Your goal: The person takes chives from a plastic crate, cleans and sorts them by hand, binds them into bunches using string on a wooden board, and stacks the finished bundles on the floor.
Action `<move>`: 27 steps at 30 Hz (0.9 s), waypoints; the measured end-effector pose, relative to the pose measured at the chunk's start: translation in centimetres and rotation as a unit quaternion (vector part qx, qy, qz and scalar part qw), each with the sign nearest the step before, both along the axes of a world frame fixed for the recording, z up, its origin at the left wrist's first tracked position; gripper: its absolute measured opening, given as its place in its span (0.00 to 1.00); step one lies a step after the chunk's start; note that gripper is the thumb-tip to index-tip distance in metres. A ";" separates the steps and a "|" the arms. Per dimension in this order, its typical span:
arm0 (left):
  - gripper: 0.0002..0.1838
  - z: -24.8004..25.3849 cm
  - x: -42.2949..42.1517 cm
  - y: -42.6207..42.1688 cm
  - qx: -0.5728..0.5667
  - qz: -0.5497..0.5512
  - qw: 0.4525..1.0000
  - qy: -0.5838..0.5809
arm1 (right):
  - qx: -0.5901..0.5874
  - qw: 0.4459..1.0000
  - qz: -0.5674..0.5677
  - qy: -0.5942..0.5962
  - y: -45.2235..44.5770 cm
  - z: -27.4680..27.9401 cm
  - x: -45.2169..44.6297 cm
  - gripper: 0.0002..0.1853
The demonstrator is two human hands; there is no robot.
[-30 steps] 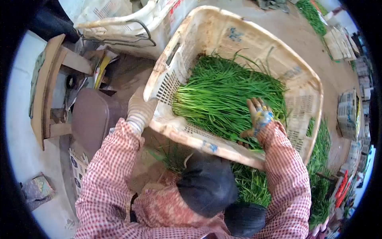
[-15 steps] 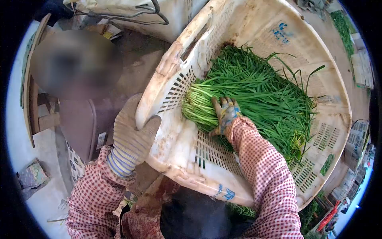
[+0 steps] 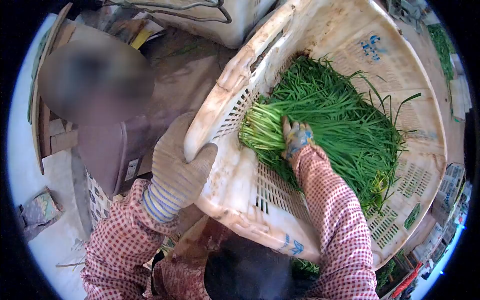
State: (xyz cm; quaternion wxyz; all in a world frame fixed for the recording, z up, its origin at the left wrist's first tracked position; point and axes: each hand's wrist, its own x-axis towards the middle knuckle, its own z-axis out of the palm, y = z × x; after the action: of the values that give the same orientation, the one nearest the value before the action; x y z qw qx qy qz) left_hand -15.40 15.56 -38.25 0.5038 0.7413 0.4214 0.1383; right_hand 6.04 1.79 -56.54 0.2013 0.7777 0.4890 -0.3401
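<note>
Lying farthest left, well apart from both hands' fingers, was a crumpled patterned item [image 3: 42, 215]. A brown object [image 3: 102, 155] came next, near the left hand [image 3: 180, 165], whose gloved fingers were bent around a corner of a whitish plastic crate [image 3: 265, 230]; they had hold of it, though their tips were hidden. Above those fingers, and well apart from them, another pale crate [image 3: 235, 22] showed at the top edge.

Inside the held crate, to the right of the left hand's fingers, lay a bunch of long green leaves [image 3: 345, 120]. Its pale stem ends pointed left, and its long axis ran from there across to the right. The right hand [image 3: 298, 139], also gloved, rested on the bunch just right of those ends, its fingers stretched out and close together; whether they gripped any leaves could not be told. To the right of these fingers the leaf tips fanned out, several thin ones curling upward.
</note>
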 end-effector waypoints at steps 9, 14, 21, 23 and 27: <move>0.25 2.1 1.1 -0.1 0.000 -0.009 0.998 0.067 | 0.088 0.995 0.020 -0.051 -0.7 0.3 -0.5 0.58; 0.22 1.1 1.0 -0.3 -0.035 0.027 0.999 -0.013 | -0.016 0.995 -0.059 0.077 0.5 2.4 1.1 0.45; 0.25 0.4 0.8 -0.1 -0.052 0.032 0.997 -0.039 | 0.105 0.978 -0.133 0.125 -2.8 4.9 4.6 0.50; 0.32 0.5 0.3 0.7 0.001 -0.028 1.000 -0.006 | 0.230 0.939 -0.176 0.187 -4.5 6.5 6.2 0.52; 0.39 2.6 1.6 -0.9 0.333 -0.070 0.939 0.048 | 0.332 0.894 -0.240 0.181 -8.3 8.8 8.9 0.52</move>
State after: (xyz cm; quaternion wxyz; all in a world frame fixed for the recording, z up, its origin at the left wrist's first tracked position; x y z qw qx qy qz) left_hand -13.75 14.66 -35.63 0.2153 0.8999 0.3224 0.1995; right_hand 14.99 -6.49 -47.77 -0.2483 0.8178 0.3999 -0.3312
